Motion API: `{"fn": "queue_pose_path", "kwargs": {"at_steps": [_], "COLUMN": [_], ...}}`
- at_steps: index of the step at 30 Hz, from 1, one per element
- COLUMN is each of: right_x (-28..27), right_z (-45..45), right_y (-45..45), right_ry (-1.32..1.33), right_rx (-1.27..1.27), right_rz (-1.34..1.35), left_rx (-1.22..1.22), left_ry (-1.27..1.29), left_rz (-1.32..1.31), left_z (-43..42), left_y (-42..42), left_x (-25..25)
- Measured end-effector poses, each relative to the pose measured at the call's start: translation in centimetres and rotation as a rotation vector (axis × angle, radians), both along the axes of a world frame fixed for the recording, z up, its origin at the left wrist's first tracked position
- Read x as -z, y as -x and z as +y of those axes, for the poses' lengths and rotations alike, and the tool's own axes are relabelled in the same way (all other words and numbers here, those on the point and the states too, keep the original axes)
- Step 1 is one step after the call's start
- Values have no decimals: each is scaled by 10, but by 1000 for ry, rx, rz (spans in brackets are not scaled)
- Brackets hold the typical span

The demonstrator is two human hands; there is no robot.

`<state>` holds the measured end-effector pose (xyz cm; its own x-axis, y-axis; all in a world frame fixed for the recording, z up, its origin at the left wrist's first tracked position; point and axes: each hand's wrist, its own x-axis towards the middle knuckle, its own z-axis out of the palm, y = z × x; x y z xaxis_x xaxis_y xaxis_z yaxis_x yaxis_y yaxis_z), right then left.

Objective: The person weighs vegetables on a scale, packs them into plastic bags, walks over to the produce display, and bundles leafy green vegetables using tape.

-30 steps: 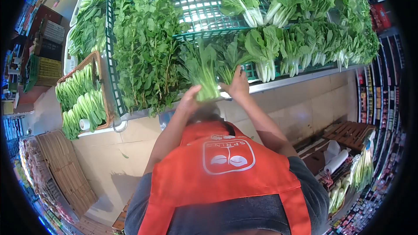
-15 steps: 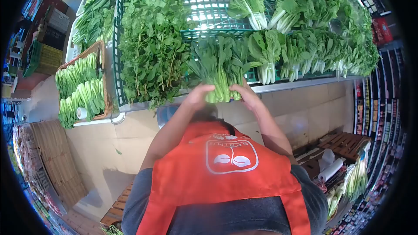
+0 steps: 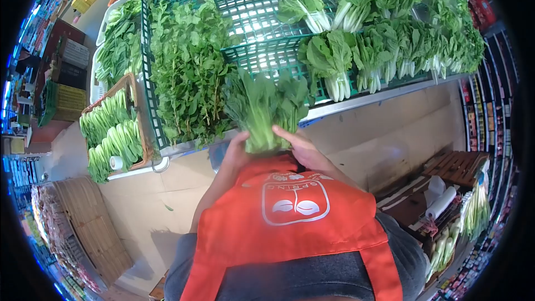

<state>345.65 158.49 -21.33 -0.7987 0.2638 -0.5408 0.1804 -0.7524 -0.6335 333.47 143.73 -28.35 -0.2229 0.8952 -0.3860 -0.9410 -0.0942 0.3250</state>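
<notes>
- Several green crates (image 3: pixel 267 44), beyond the left hand (image 3: pixel 237 150) and right hand (image 3: pixel 304 150); white-stalked cabbages (image 3: pixel 334 64) off to the right.
- One red apron (image 3: pixel 295 239), worn, nearer the body than the hands.
- One mass of leafy stems (image 3: pixel 186 67), beyond the left hand.
- One wicker basket (image 3: pixel 146 146), farther left.
- One clump of dark greens (image 3: pixel 261 117), between the hands, leaves pointing away.
- Two bare hands, gripping its stalks from either side.

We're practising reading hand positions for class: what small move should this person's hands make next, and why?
Probably draw the leafy greens gently together at their stems: the left hand and right hand flank them, while the leaves above spread apart.
</notes>
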Motion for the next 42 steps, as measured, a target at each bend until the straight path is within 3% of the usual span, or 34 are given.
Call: {"fn": "queue_pose_path", "kwargs": {"at_steps": [2, 6, 7, 8, 9, 11, 14, 16, 18, 20, 22, 23, 24, 25, 26, 29, 32, 34, 36, 39, 42], "right_x": [7, -22, 3, 19, 39, 30, 47, 48, 54, 18, -1, 15, 34, 49, 64, 76, 110, 105, 90, 79, 71], "right_z": [-3, 19, 23, 34, 50, 68, 76, 77, 84, 80, 75, 74, 84, 90, 97, 103, 114, 109, 104, 95, 81], "right_y": [5, 16, 24, 27, 31, 36, 34, 30, 29, 26, 27, 33, 42, 48, 54, 55, 49, 48, 44, 39, 36], "right_ry": [-331, -429, -417, -380, -355, -299, -396, -414, -427, -496, -606, -749, -746, -640, -534, -659, -620, -823, -832, -816, -795], "right_rx": [-17, -153, -71, -27, -96, -221, -196, -166, -187, -193, -195, -144, -185, -227, -272, -245, -253, -176, -130, -72, 9], "right_rz": [75, 54, 53, -163, -133, -138, -240, -220, -180, -100, -21, -425, -419, -368, -317, -276, -278, -275, -252, -238, -179], "left_rx": [28, -24, -50, -24, 75, 197, 257, 258, 291, 255, 273, 281, 285, 287, 348, 337, 306, 202, 100, 127, 109], "left_ry": [33, -36, 30, 140, 116, 127, 251, 334, 255, 215, 273, 312, 349, 667, 604, 543, 489, 493, 505, 115, 274], "left_rz": [84, 253, 238, 383, 313, 223, 211, 274, 365, 458, 492, 496, 502, 582, 617, 674, 513, 418, 373, 267, 351], "left_z": [-7, 11, 22, 36, 46, 63, 80, 84, 82, 79, 88, 87, 83, 91, 95, 96, 89, 87, 87, 75, 73], "left_y": [1, 15, 21, 29, 36, 43, 44, 38, 40, 35, 43, 42, 40, 40, 49, 44, 37, 37, 39, 52, 45], "left_x": [-1, -29, -35, -31, -34, -30, -11, -24, -4, -14, -37, -47, -52, -52, -10, -19, -34, -31, -4, 23, 14]}}
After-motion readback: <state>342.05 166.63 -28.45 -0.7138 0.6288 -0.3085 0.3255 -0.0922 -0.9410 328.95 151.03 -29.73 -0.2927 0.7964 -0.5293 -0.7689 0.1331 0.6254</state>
